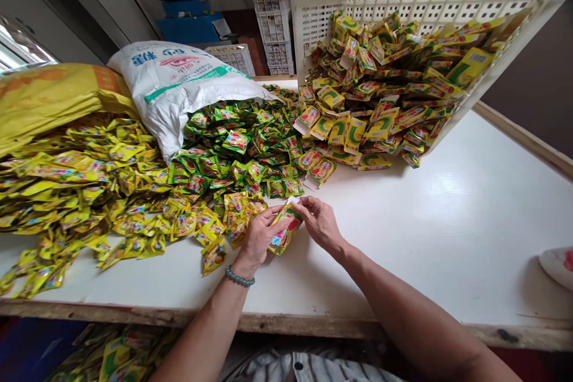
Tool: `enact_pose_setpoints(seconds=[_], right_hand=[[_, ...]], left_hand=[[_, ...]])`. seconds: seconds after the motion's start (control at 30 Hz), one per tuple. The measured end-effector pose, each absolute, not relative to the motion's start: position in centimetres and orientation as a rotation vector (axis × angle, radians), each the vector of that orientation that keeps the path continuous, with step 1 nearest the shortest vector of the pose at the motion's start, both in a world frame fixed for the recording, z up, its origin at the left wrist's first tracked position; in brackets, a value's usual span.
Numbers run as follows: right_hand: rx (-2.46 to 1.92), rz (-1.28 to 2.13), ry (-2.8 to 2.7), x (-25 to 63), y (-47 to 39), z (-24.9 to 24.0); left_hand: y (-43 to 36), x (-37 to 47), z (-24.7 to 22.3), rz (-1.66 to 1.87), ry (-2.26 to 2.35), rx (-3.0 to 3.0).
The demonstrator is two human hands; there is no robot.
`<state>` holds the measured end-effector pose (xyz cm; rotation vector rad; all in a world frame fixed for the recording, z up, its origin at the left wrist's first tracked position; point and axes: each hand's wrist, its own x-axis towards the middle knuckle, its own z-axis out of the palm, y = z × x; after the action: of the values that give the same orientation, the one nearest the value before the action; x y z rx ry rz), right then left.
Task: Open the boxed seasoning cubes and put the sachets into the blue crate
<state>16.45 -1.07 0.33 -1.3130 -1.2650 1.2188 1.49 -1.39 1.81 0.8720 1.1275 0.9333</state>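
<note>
A small yellow and green printed carton [286, 230] is held over the table, tilted, with a white flap at its upper end. My left hand [261, 233] wraps round the carton's left side, the thumb across its front. Pinched at the carton's upper right edge are the fingers of my right hand [319, 221], near the flap. What the carton contains is hidden. Just left of my left hand lie loose yellow sachets [213, 255]. Behind my hands is a heap of green sachets [242, 143].
A white plastic crate [308, 30], tipped towards me, spills many similar cartons [353, 134] onto the white table [447, 233]. A white woven sack [165, 89] and a yellow bag [62, 95] lie behind the sachets. A partly visible pale object [557, 265] sits at the right edge.
</note>
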Motion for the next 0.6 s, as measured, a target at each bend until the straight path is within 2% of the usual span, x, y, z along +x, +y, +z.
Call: enact_pose_setpoints(seconds=[0.17,0.37,0.43,0.5,0.6], right_hand=[[-1.372,1.052,-1.534,15.7,-1.9,1.2],[-1.352,0.806,-1.351,16.5,-1.5,1.3],[-1.293,0.9,-1.275,16.5,-1.2,0.8],[-1.168,1.144,-1.195,16.4,-0.9,0.4],[-1.029,1.36,-1.123,16.1,-0.8,-0.1]], left_hand=[[-1.6,1.5,1.7,0.958,1.131,0.889],[-0.9,1.8,1.8,1.184,1.108,0.885],[-0.9,1.7,1.9,1.248,1.125,0.86],[-1.0,1.6,2.0,1.256,1.102,0.865],[-1.3,1.4,2.0,1.162,1.037,0.933]])
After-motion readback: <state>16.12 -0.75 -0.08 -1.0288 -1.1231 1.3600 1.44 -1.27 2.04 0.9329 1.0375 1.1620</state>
